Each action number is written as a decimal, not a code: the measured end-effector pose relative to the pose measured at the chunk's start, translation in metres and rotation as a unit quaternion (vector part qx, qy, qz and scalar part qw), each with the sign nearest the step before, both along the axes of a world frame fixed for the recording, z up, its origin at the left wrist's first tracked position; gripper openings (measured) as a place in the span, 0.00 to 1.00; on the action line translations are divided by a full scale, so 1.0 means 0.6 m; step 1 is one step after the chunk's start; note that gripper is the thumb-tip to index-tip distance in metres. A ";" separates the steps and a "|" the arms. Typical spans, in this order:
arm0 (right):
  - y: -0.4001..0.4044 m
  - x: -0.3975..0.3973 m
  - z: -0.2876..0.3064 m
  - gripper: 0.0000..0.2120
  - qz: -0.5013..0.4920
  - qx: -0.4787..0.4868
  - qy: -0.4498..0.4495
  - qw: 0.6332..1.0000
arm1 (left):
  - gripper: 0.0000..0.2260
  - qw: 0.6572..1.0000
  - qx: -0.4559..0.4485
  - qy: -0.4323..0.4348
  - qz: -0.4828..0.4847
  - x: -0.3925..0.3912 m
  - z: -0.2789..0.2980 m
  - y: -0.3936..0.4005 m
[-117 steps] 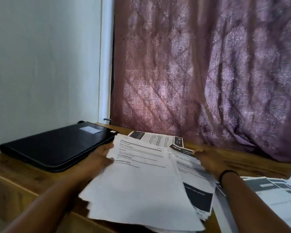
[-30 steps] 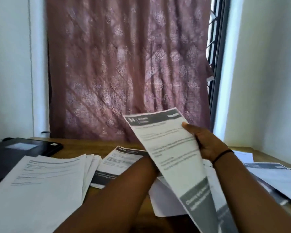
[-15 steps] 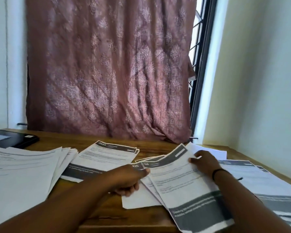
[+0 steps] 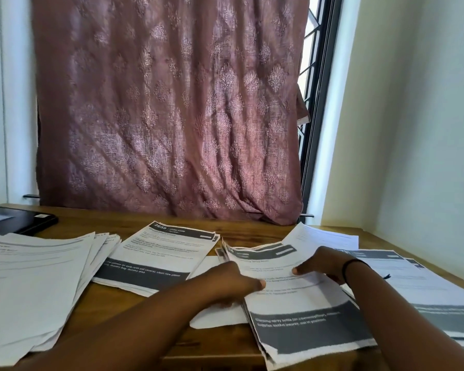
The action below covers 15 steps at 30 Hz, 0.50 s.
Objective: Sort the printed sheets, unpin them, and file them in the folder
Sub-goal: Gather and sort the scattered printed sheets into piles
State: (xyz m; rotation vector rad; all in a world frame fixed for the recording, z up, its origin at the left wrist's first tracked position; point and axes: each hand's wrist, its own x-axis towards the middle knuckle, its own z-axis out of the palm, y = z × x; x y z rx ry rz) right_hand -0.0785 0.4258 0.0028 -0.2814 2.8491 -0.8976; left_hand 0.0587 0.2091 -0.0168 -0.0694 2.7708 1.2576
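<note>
Several piles of printed sheets lie on the wooden desk. A plain white pile is at the left, and a pile headed "2659" sits beside it. A dark-banded pile lies in front of me. My left hand pinches this pile's left edge, thumb on top. My right hand, with a black band on its wrist, holds the upper sheets near their top right. The black folder lies shut at the far left. I see no pins.
Another spread of banded sheets covers the desk's right side, and a loose white sheet lies behind my right hand. A patterned curtain hangs behind the desk. A wall closes off the right.
My right hand has lowered the raised banded sheet onto the pile in front of me. My left hand has moved in to its left edge. My view has turned right, away from the folder.
</note>
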 end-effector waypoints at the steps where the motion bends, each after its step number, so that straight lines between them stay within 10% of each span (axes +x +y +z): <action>1: 0.002 0.001 0.001 0.23 -0.007 0.005 -0.002 1.000 | 0.30 0.999 0.033 0.003 0.010 -0.003 0.000 0.004; 8: -0.025 0.040 0.004 0.26 -0.026 0.108 0.016 0.994 | 0.18 0.946 0.305 -0.038 0.100 -0.019 -0.001 0.006; 15: -0.051 0.055 0.019 0.24 -0.002 0.118 0.023 0.993 | 0.16 0.937 0.332 -0.046 0.098 -0.013 -0.010 0.002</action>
